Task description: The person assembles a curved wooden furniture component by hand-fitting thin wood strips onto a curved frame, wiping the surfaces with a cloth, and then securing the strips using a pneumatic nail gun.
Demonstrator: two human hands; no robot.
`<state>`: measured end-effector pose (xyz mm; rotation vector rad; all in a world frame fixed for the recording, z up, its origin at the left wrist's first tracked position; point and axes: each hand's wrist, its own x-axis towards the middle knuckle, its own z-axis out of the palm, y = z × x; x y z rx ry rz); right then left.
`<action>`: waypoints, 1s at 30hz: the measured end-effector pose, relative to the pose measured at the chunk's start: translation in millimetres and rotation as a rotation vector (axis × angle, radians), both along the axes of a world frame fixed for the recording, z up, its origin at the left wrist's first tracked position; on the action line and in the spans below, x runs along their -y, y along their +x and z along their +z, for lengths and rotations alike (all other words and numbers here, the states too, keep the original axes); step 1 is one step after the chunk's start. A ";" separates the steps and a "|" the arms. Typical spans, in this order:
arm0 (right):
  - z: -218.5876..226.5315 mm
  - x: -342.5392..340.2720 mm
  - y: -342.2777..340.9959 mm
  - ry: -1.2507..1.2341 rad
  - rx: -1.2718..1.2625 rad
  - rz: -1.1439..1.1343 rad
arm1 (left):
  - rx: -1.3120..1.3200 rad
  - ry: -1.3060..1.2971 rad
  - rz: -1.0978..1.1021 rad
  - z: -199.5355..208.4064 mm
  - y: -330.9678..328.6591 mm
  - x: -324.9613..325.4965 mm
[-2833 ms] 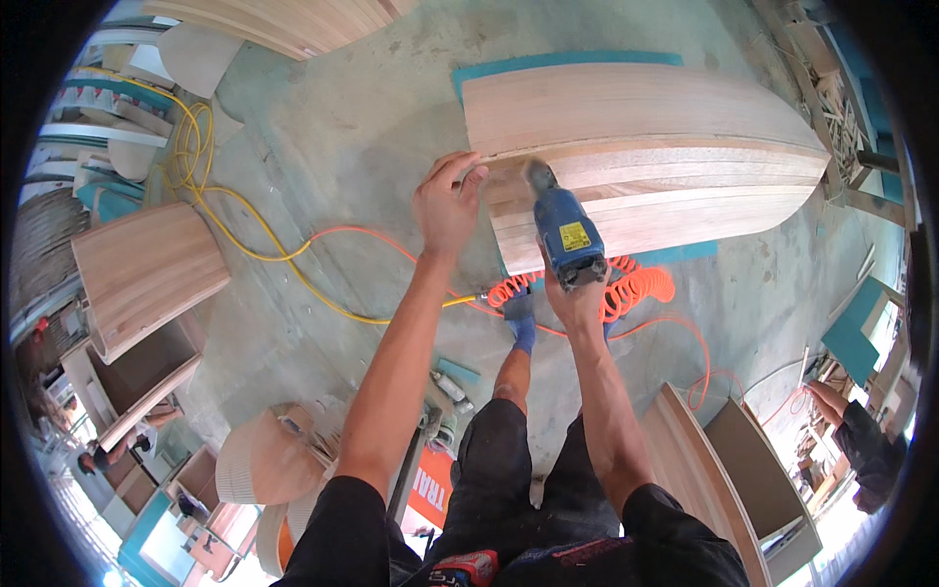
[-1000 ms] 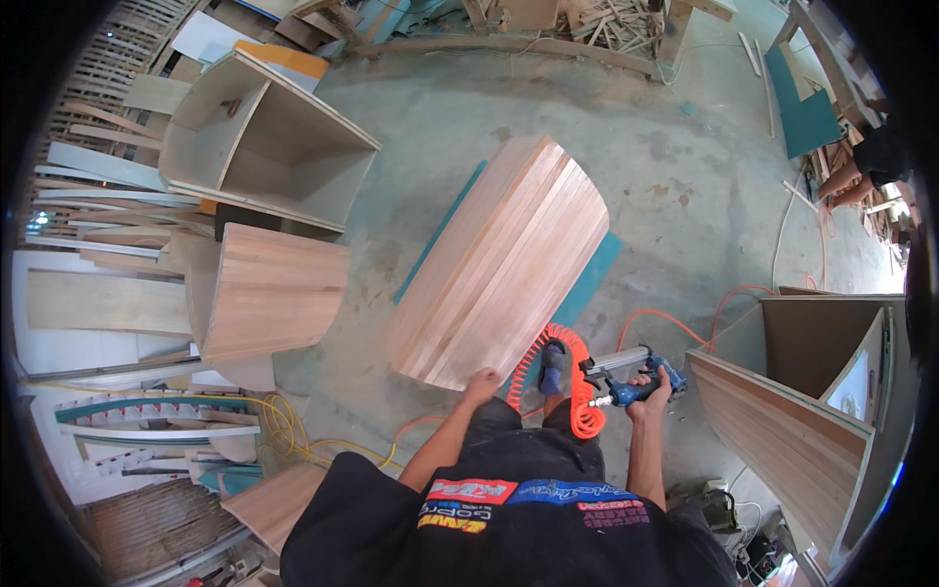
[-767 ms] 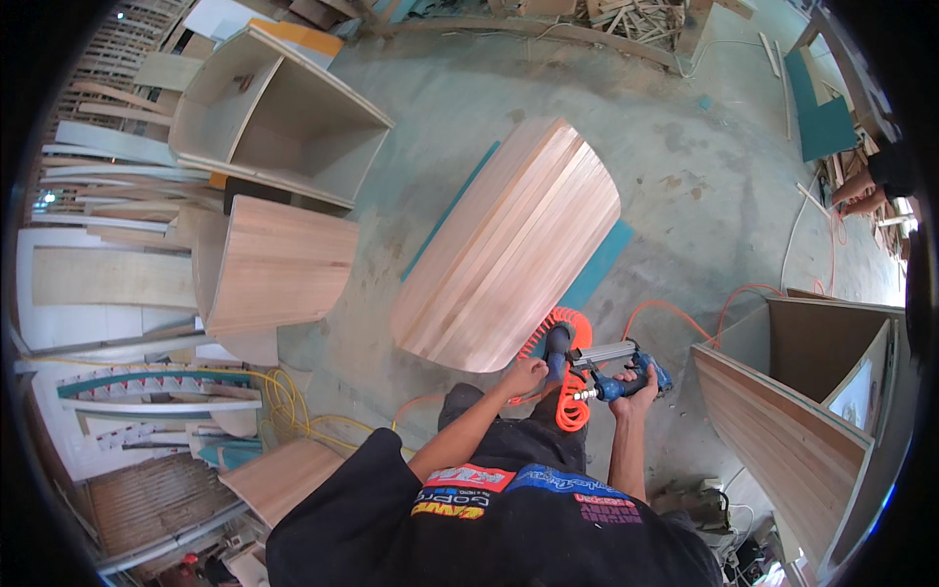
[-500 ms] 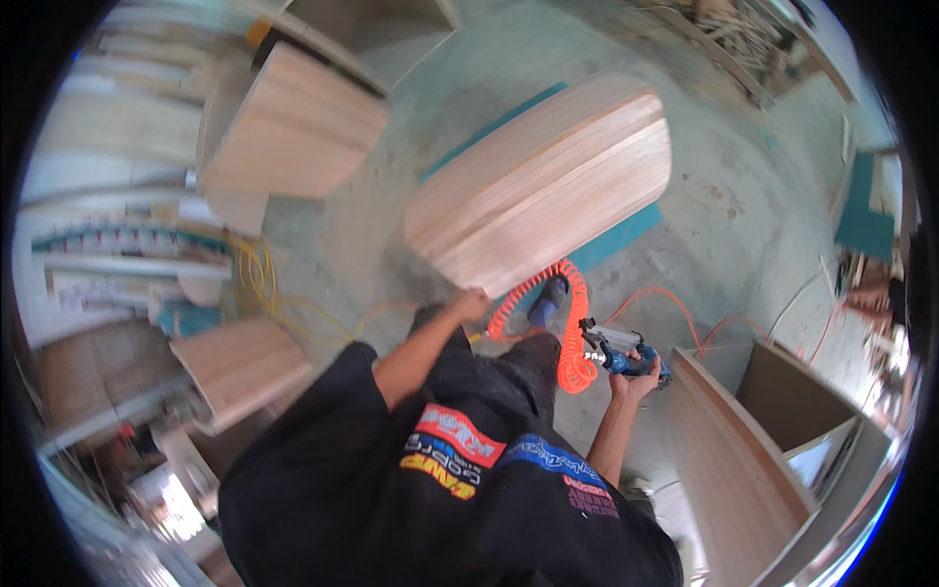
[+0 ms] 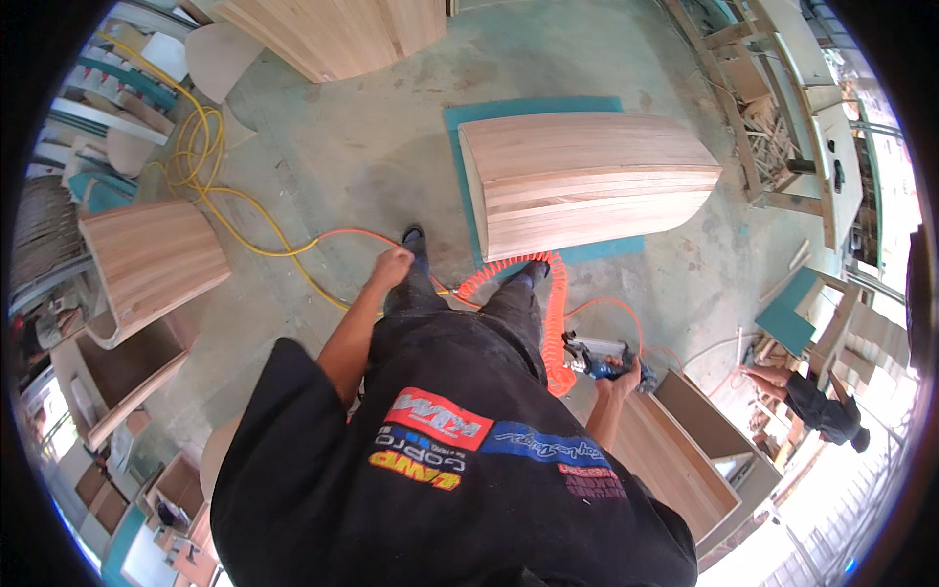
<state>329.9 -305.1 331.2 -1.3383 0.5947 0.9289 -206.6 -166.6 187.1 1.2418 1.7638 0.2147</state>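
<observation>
My right hand (image 5: 618, 383) grips a blue and black pneumatic nail gun (image 5: 606, 364), held out low at my right side. From its fitting a coiled orange air hose (image 5: 558, 323) loops down past my legs. My left hand (image 5: 394, 266) hangs in front of my left leg, fingers curled closed, with nothing showing in it. Ahead, a curved wooden cabinet body (image 5: 597, 181), clad in pale strips, lies on a teal sheet (image 5: 460, 132) on the floor, apart from both hands. Close to the nail gun stands a wooden panelled cabinet (image 5: 675, 455).
A yellow hose (image 5: 256, 205) snakes across the floor at left, joined to an orange hose. Curved wooden pieces (image 5: 156, 264) stand at left, and another wooden cabinet (image 5: 342, 34) at far left. A scrap-wood rack (image 5: 773, 117) is far right; a person (image 5: 820, 406) works at right.
The view has swung, so the curved cabinet body sits further right. My left hand has moved away from its edge, leftward. The nail gun stays in my right hand; another person now shows.
</observation>
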 end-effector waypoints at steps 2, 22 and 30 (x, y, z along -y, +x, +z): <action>17.0 -30.5 -42.6 0.005 0.096 0.087 | -0.016 -0.048 0.061 -19.5 -69.2 33.6; -96.0 -84.2 -148.8 -0.269 0.104 0.516 | 0.296 -0.165 0.775 -34.8 -262.0 132.0; -118.5 -8.5 -175.8 -0.452 0.057 0.606 | -0.161 0.014 -0.298 -105.8 -250.7 163.3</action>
